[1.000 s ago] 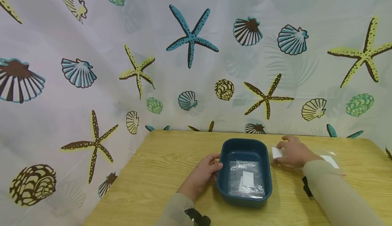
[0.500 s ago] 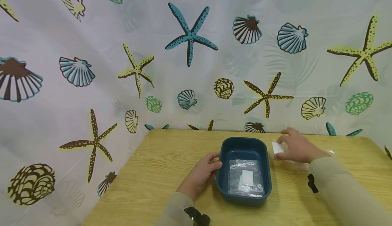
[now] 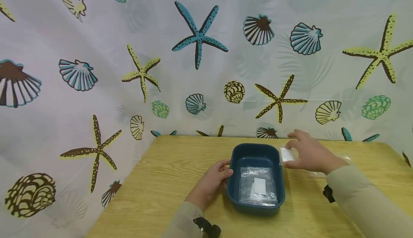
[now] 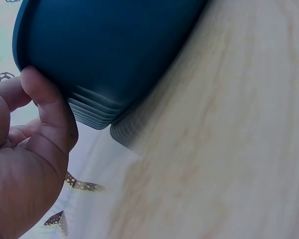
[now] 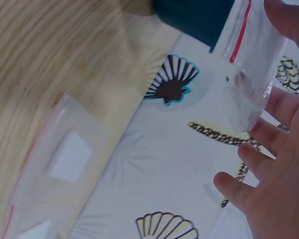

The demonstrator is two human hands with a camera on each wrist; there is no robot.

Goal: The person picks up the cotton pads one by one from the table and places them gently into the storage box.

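In the head view, a dark blue plastic bin (image 3: 255, 209) stands on the wooden table, holding clear zip bags (image 3: 246, 175) with white pieces in them. My left hand (image 3: 211, 180) grips the bin's left side, thumb near the rim, as the left wrist view also shows on the bin wall (image 4: 104, 45). Just past the right rim, my right hand (image 3: 311, 153) pinches a clear zip bag (image 3: 287, 154) with a white piece. The right wrist view shows that bag (image 5: 249, 74) with its red seal strip, held between thumb and fingers, beside the bin.
More clear zip bags (image 5: 70, 154) with white pieces lie on the table (image 3: 180, 159) right of the bin, partly hidden by my right arm in the head view. A curtain (image 3: 206, 87) printed with shells and starfish hangs behind and to the left.
My right hand has lifted the zip bag off the table's right side and moved it slightly up and left, close to the bin's right rim. My left hand keeps its place.
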